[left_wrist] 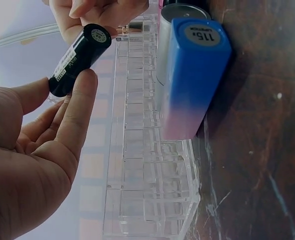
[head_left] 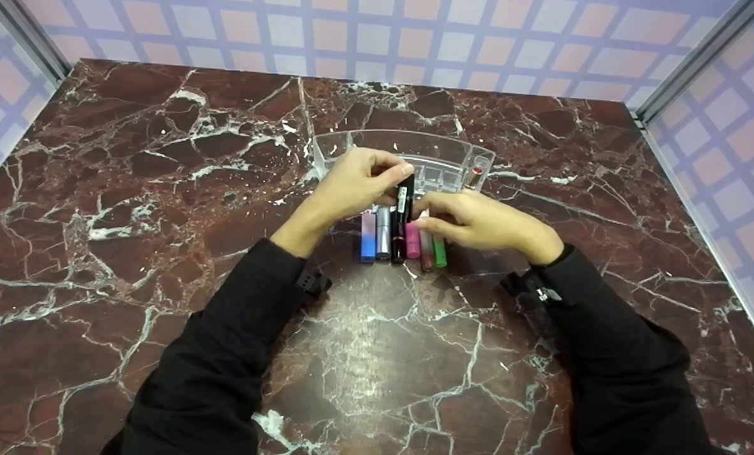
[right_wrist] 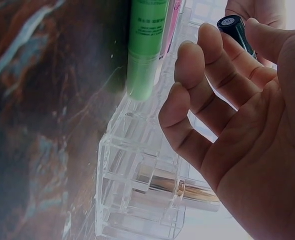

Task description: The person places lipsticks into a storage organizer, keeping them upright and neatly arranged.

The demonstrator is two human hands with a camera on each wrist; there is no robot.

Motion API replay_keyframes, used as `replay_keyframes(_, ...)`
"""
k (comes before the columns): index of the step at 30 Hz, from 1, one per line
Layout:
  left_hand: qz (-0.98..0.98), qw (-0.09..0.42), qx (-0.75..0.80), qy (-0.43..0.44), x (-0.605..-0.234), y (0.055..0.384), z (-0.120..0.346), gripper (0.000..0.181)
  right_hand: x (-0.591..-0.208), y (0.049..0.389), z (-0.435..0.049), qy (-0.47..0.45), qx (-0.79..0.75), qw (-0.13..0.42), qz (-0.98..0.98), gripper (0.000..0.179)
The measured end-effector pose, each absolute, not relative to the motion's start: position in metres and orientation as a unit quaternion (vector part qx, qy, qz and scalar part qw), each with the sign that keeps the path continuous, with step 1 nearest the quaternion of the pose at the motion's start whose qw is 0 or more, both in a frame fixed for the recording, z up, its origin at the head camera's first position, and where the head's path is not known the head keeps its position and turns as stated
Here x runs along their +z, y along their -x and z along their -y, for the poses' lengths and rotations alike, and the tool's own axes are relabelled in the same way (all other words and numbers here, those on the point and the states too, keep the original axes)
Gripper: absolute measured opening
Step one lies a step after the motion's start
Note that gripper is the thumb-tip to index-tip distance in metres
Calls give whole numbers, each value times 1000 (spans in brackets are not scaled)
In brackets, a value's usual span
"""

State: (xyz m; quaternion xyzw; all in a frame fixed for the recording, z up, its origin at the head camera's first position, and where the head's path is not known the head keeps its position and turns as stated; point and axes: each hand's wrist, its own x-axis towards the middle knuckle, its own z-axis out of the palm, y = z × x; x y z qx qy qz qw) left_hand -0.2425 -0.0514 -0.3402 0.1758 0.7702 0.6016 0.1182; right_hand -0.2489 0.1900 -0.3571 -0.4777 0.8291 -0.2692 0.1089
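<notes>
My left hand (head_left: 358,183) pinches a black lipstick tube (left_wrist: 80,60) between thumb and fingers, its labelled end turned toward my right hand. My right hand (head_left: 471,218) is close beside that tube, fingers loosely bent and apart in the right wrist view; contact with the tube is unclear. Below the hands lies a row of lipstick tubes: a blue-and-pink one (head_left: 368,239), a silver one (head_left: 383,234), a black one (head_left: 397,246), a magenta one (head_left: 412,241), a reddish one (head_left: 426,253) and a green one (head_left: 440,253).
A clear plastic organizer (head_left: 408,138) with many compartments stands just behind the row. In its right end a gold lipstick (right_wrist: 172,186) is upright. Patterned panels (head_left: 377,38) border the marbled table (head_left: 181,265) at the back and sides.
</notes>
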Motion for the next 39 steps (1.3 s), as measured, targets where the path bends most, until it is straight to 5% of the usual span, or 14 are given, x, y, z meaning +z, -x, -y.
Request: replay_keyframes(39, -772, 120, 605, -152, -344, 244, 55, 30, -353, 249, -193, 471, -257, 129, -834, 33)
